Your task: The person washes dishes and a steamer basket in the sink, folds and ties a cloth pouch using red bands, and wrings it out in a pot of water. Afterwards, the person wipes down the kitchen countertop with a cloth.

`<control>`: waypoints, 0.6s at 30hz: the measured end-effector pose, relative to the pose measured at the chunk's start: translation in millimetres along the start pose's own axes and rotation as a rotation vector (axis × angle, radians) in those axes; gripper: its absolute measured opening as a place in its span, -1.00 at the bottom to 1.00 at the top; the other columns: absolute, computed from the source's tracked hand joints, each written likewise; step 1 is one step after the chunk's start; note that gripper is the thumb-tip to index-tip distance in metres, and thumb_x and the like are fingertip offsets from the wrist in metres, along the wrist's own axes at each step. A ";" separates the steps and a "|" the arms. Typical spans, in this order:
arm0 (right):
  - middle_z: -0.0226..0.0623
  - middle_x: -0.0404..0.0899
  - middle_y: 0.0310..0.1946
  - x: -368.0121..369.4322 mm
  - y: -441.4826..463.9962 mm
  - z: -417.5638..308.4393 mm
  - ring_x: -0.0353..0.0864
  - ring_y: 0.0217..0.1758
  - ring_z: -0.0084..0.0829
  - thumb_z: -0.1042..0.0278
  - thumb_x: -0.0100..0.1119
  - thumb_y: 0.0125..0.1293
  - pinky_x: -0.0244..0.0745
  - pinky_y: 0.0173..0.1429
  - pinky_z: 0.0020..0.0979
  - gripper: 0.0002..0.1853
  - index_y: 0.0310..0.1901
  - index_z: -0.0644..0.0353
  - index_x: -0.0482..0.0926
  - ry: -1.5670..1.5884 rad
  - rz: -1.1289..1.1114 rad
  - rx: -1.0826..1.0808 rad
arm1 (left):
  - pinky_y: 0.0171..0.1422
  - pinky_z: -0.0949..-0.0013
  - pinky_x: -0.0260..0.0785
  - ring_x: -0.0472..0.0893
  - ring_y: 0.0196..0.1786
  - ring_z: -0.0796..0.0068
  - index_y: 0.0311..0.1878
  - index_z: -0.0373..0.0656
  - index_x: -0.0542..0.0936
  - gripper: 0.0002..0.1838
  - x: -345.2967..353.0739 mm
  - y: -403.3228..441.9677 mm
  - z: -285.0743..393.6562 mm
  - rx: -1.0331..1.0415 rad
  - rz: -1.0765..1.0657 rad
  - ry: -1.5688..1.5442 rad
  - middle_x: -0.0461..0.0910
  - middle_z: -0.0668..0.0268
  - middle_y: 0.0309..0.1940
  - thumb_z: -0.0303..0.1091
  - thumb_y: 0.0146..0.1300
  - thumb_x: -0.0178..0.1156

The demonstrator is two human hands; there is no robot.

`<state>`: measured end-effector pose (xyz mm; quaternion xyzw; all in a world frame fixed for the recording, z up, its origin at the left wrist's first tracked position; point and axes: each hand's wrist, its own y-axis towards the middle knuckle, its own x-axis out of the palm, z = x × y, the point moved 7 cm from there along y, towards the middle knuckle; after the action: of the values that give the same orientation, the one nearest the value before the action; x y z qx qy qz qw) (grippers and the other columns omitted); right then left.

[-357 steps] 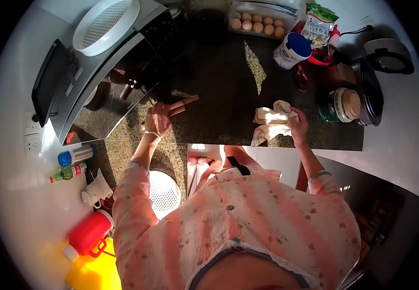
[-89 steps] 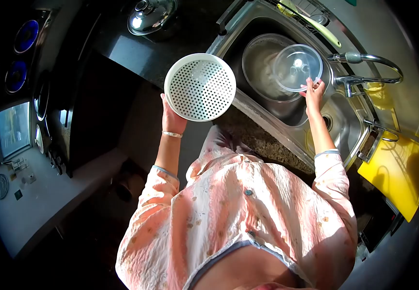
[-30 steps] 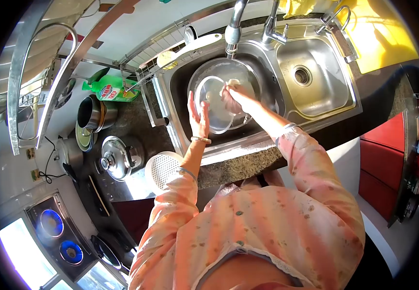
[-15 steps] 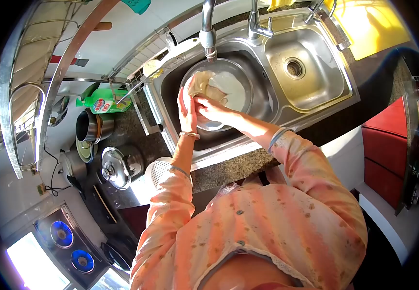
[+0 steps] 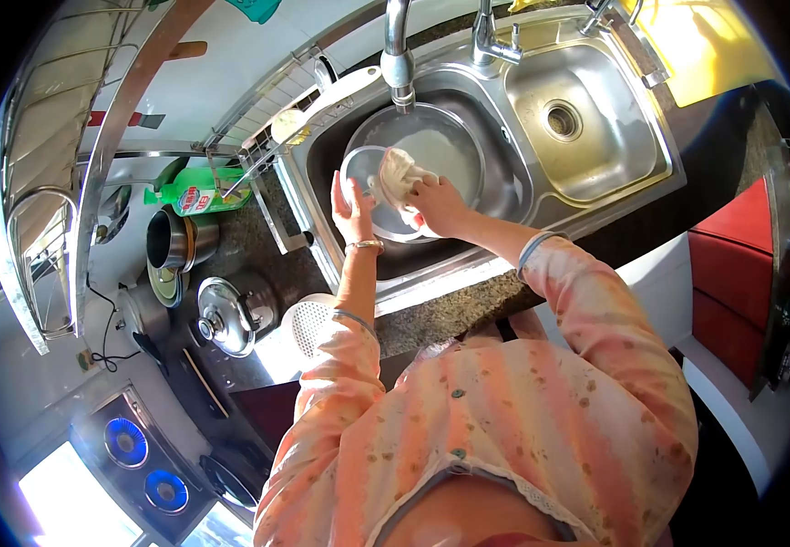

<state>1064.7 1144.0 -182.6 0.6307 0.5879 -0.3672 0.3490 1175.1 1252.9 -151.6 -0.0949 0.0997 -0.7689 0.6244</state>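
In the left basin of the sink (image 5: 318, 150) stands a large round metal bowl (image 5: 468, 137) with cloudy water in it. My left hand (image 5: 352, 211) is closed on the near rim of a smaller pale round bowl (image 5: 359, 164), held tilted over the large one. Just to its right, my right hand (image 5: 441, 208) grips a crumpled whitish dishcloth (image 5: 398, 171). The cloth is beside the small bowl's right edge; whether they touch I cannot tell. The faucet (image 5: 399, 77) hangs above the large bowl's far rim.
A second basin (image 5: 586, 137) lies to the right. Left of the sink are a green bottle (image 5: 199, 190), a steel pot (image 5: 169, 239), a lidded pot (image 5: 226, 314) and a white perforated strainer (image 5: 307, 324). A metal dish rack (image 5: 99, 173) rises at far left.
The dishcloth and my right hand have moved right, away from my left hand. The small bowl's round rim now shows at my left hand, where the cloth was before.
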 end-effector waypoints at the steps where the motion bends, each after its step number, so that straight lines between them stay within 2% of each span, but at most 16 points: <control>1: -0.30 0.56 -0.09 0.0 2.2 18.9 0.49 0.06 -0.26 0.10 0.18 0.11 0.36 0.05 -0.16 -0.70 -0.14 -0.02 0.64 0.070 -0.008 0.226 | -0.38 0.59 0.29 0.38 -0.45 0.70 0.30 -0.06 0.40 -0.45 -5.6 0.3 3.3 0.012 0.077 0.020 0.54 0.44 -0.21 -0.11 0.28 0.25; 2: -0.31 0.55 -0.12 1.6 0.5 37.0 0.48 0.05 -0.25 0.09 0.20 0.10 0.36 0.02 -0.17 -0.71 -0.16 -0.02 0.65 0.144 -0.019 0.453 | -0.38 0.59 0.29 0.38 -0.43 0.70 0.30 0.00 0.40 -0.46 -15.3 0.5 9.0 0.016 0.127 0.105 0.51 0.45 -0.24 -0.09 0.30 0.22; 4: -0.32 0.55 -0.14 -10.8 3.8 66.1 0.46 0.07 -0.26 0.08 0.20 0.09 0.34 0.06 -0.19 -0.71 -0.18 -0.01 0.66 0.168 0.002 0.525 | -0.34 0.59 0.30 0.39 -0.41 0.71 0.31 0.04 0.40 -0.46 -25.8 2.8 26.9 0.043 0.087 0.131 0.49 0.44 -0.28 -0.07 0.30 0.21; 6: -0.33 0.55 -0.16 -15.6 6.4 93.4 0.44 0.09 -0.27 0.07 0.21 0.08 0.32 0.09 -0.20 -0.71 -0.20 0.01 0.67 0.188 0.027 0.602 | -0.25 0.56 0.34 0.45 -0.37 0.70 0.33 -0.03 0.36 -0.41 -29.7 2.8 46.1 0.085 0.045 0.166 0.49 0.39 -0.24 -0.02 0.30 0.20; 8: -0.35 0.54 -0.12 -16.7 20.2 87.3 0.38 0.14 -0.29 0.12 0.19 0.10 0.26 0.18 -0.21 -0.72 -0.22 0.06 0.68 -0.168 0.019 0.278 | -0.19 0.52 0.39 0.51 -0.33 0.65 0.35 -0.09 0.33 -0.37 -31.8 4.3 51.0 0.061 0.015 0.179 0.53 0.29 -0.12 0.00 0.31 0.17; 10: -0.37 0.53 -0.09 13.9 27.9 82.0 0.37 0.14 -0.30 0.17 0.19 0.11 0.20 0.24 -0.22 -0.71 -0.17 0.09 0.67 -0.260 0.100 0.209 | -0.16 0.51 0.40 0.53 -0.31 0.63 0.36 -0.12 0.31 -0.36 -35.5 6.4 45.4 0.061 -0.001 0.171 0.54 0.23 -0.05 0.01 0.32 0.15; 12: -0.38 0.50 -0.04 52.8 28.5 58.7 0.35 0.17 -0.29 0.21 0.20 0.11 0.20 0.25 -0.23 -0.70 -0.12 0.08 0.66 -0.574 -0.105 0.092 | -0.13 0.49 0.42 0.54 -0.29 0.61 0.36 -0.14 0.30 -0.35 -36.0 8.7 40.4 0.062 -0.024 0.166 0.54 0.18 0.01 0.03 0.33 0.13; 13: -0.40 0.55 -0.11 63.7 20.7 46.8 0.42 0.13 -0.31 0.21 0.20 0.10 0.21 0.25 -0.25 -0.67 -0.08 0.06 0.65 -0.541 -0.156 0.001 | -0.10 0.44 0.42 0.57 -0.27 0.55 0.36 -0.12 0.30 -0.34 -34.3 8.7 38.0 0.057 -0.052 0.179 0.53 0.15 0.06 0.07 0.33 0.10; 14: -0.40 0.55 -0.11 65.1 18.6 50.1 0.42 0.13 -0.31 0.21 0.20 0.10 0.21 0.25 -0.25 -0.67 -0.08 0.06 0.65 -0.538 -0.155 0.007 | -0.07 0.39 0.41 0.60 -0.24 0.49 0.36 -0.10 0.31 -0.34 -32.7 8.2 35.1 0.050 -0.081 0.192 0.52 0.13 0.10 0.11 0.32 0.08; 16: -0.41 0.63 -0.22 73.1 14.7 65.5 0.54 0.01 -0.33 0.21 0.19 0.10 0.30 0.17 -0.27 -0.70 -0.11 0.05 0.65 -0.055 -0.238 0.100 | -0.08 0.42 0.40 0.58 -0.24 0.52 0.39 -0.12 0.26 -0.32 -25.0 2.3 41.3 0.068 -0.101 0.221 0.51 0.12 0.10 0.10 0.34 0.06; 17: -0.40 0.64 -0.41 74.8 19.2 82.6 0.62 -0.31 -0.41 0.21 0.20 0.14 0.45 -0.13 -0.33 -0.77 -0.18 0.07 0.65 -0.133 -0.062 0.315 | -0.08 0.43 0.40 0.57 -0.25 0.54 0.41 -0.12 0.21 -0.30 -20.8 -0.9 44.9 0.100 -0.116 0.257 0.51 0.11 0.11 0.10 0.35 0.05; 18: -0.40 0.64 -0.41 63.9 26.3 88.1 0.62 -0.31 -0.41 0.21 0.20 0.14 0.45 -0.13 -0.33 -0.77 -0.18 0.07 0.65 -0.136 -0.064 0.316 | -0.08 0.44 0.39 0.55 -0.26 0.56 0.43 -0.13 0.17 -0.28 -17.5 -4.2 46.2 0.130 -0.132 0.294 0.50 0.10 0.12 0.10 0.36 0.04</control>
<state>1088.9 1096.5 -281.0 0.6324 0.5178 -0.5077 0.2724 1187.1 1269.3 -106.3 0.0527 0.1335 -0.8186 0.5561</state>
